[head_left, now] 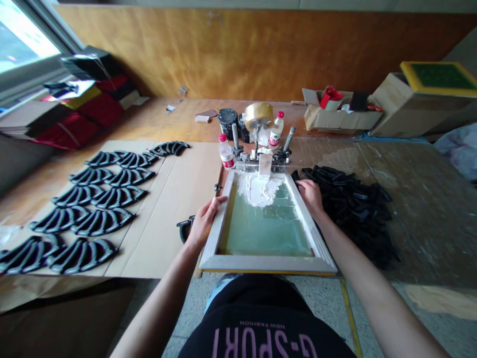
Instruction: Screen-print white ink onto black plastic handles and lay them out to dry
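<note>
A screen-printing frame (261,262) lies in front of me, with greenish mesh and thick white ink (257,194) at its far end. A pale squeegee (265,165) stands in the ink. My left hand (203,221) is closed at the frame's left edge, thumb towards the rim, its lower fingers partly hidden. Beside that wrist shows a curved black plastic handle (184,229), mostly covered by the hand. At the right edge my right hand (311,195) is closed, fingertips at a small black plastic piece (295,175); its grip is partly hidden.
Rows of curved black handles (119,195) lie on cardboard (156,214) at left. A heap of black pieces (350,214) is at right. Behind the frame stand hinge clamps (282,156), two bottles (225,151), dark tubs (227,121) and tape (258,115). Boxes (345,118) stand at the back right.
</note>
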Tool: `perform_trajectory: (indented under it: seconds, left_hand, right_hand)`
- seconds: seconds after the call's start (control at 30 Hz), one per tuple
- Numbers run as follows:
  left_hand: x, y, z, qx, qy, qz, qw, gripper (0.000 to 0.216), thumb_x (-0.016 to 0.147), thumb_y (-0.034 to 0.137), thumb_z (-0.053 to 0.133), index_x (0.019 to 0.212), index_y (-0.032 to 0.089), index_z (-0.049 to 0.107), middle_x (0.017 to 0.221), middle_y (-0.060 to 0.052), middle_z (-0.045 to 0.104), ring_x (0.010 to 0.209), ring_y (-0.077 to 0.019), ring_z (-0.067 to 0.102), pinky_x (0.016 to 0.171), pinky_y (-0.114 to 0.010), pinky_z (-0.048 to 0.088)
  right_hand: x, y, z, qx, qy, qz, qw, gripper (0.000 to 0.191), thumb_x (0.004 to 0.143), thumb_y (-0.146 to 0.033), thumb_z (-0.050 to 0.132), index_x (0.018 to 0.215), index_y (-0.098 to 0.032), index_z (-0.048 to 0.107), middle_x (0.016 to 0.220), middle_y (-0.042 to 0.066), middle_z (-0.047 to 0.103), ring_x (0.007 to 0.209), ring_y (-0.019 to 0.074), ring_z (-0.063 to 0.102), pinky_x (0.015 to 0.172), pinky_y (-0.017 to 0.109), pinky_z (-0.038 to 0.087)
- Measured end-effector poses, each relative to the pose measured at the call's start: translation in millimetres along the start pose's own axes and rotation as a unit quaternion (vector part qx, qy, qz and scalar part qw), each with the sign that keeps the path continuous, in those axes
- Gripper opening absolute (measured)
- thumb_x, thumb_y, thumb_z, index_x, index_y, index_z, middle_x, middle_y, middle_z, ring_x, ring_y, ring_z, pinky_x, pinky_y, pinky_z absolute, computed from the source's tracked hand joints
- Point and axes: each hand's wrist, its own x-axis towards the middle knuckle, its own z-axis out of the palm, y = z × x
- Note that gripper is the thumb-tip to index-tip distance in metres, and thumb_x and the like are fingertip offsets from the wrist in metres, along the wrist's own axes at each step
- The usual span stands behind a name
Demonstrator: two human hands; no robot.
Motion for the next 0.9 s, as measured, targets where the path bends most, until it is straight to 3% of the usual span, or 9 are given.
perform_trajectory:
  seconds: [0.07, 0.13, 0.2, 0.3, 0.43, 0.63, 0.73, 0.83, 0.9]
  left_hand:
    - [-5.3, -22.4, 3.6, 0.003, -0.011, -0.044, 0.999, 0.061, 0.081, 0.06, 0.058, 0.127, 0.02, 0.063, 0.096, -0.004, 0.071, 0.075, -0.016, 0.062, 0.063, -0.023, 0.046]
    - [-5.2, -43.5, 9.9, -0.012, -0.025, -0.08, 0.996, 0.072, 0.078, 0.058, 0.062, 0.14, 0.022, 0.051, 0.088, -0.003, 0.071, 0.068, -0.0155, 0.062, 0.058, -0.023, 0.045]
    - [-1.8, -61.1, 15.8, -0.021, -0.029, -0.092, 0.995, 0.079, 0.076, 0.057, 0.064, 0.145, 0.021, 0.045, 0.084, -0.003, 0.071, 0.066, -0.0156, 0.062, 0.058, -0.024, 0.046]
    - [3.6, -79.1, 19.7, -0.014, -0.022, -0.09, 0.996, 0.078, 0.078, 0.057, 0.063, 0.145, 0.022, 0.045, 0.088, -0.004, 0.072, 0.071, -0.0168, 0.064, 0.062, -0.025, 0.047]
    - [5.9, -90.8, 18.5, 0.006, -0.018, -0.091, 0.996, 0.073, 0.08, 0.058, 0.06, 0.143, 0.023, 0.048, 0.096, -0.006, 0.072, 0.081, -0.0193, 0.067, 0.069, -0.027, 0.05]
    - [6.4, -96.9, 18.4, 0.006, -0.014, -0.095, 0.995, 0.073, 0.081, 0.06, 0.059, 0.143, 0.023, 0.047, 0.103, -0.007, 0.072, 0.092, -0.021, 0.067, 0.076, -0.029, 0.051]
    - [6.3, -94.4, 18.1, 0.002, -0.017, -0.093, 0.996, 0.074, 0.081, 0.06, 0.059, 0.143, 0.023, 0.047, 0.1, -0.007, 0.072, 0.088, -0.0202, 0.067, 0.073, -0.027, 0.05]
    - [4.8, -88.2, 17.2, -0.011, -0.023, -0.093, 0.995, 0.076, 0.08, 0.06, 0.059, 0.144, 0.021, 0.046, 0.095, -0.006, 0.072, 0.082, -0.0189, 0.067, 0.068, -0.026, 0.049]
    - [3.1, -83.2, 17.1, -0.022, -0.026, -0.097, 0.995, 0.077, 0.08, 0.059, 0.06, 0.144, 0.02, 0.045, 0.092, -0.006, 0.071, 0.077, -0.0179, 0.066, 0.065, -0.025, 0.048]
  right_hand:
    - [20.0, -6.3, -7.6, 0.031, 0.052, 0.006, 0.998, 0.042, 0.092, -0.025, 0.045, 0.131, -0.017, 0.056, 0.129, 0.016, 0.055, 0.117, 0.0299, 0.052, 0.102, 0.049, 0.042]
    - [40.6, -29.2, -9.1, 0.057, 0.068, -0.042, 0.995, 0.053, 0.087, -0.027, 0.058, 0.138, -0.019, 0.049, 0.142, 0.015, 0.043, 0.125, 0.03, 0.047, 0.108, 0.048, 0.038]
    - [58.5, -58.0, -5.0, 0.05, 0.033, -0.096, 0.994, 0.059, 0.084, -0.025, 0.065, 0.139, -0.018, 0.046, 0.142, 0.015, 0.043, 0.126, 0.03, 0.045, 0.107, 0.046, 0.038]
    - [71.5, -89.9, 6.5, 0.002, -0.062, -0.108, 0.992, 0.036, 0.084, -0.019, 0.064, 0.119, -0.016, 0.057, 0.116, 0.014, 0.06, 0.11, 0.0278, 0.053, 0.094, 0.039, 0.045]
    - [51.2, -100.0, 15.6, -0.042, -0.139, -0.15, 0.978, 0.006, 0.086, -0.014, 0.058, 0.091, -0.015, 0.062, 0.093, 0.012, 0.064, 0.093, 0.0245, 0.055, 0.084, 0.035, 0.044]
    - [10.2, -93.6, -7.6, 0.024, -0.203, -0.368, 0.907, 0.017, 0.079, -0.003, 0.051, 0.082, -0.016, 0.061, 0.084, 0.007, 0.062, 0.087, 0.0214, 0.053, 0.075, 0.03, 0.04]
    - [16.4, -93.6, -13.2, 0.058, -0.223, -0.359, 0.904, 0.014, 0.08, -0.006, 0.055, 0.076, -0.018, 0.059, 0.079, 0.004, 0.06, 0.08, 0.0186, 0.053, 0.071, 0.028, 0.039]
    - [15.1, -94.1, -3.1, 0.056, -0.154, -0.308, 0.937, 0.015, 0.083, -0.006, 0.053, 0.081, -0.018, 0.062, 0.083, 0.006, 0.062, 0.087, 0.0203, 0.054, 0.073, 0.029, 0.041]
    - [4.3, -92.8, 5.2, 0.051, -0.11, -0.312, 0.942, 0.019, 0.085, -0.005, 0.05, 0.088, -0.016, 0.065, 0.089, 0.008, 0.063, 0.095, 0.0225, 0.053, 0.078, 0.031, 0.043]
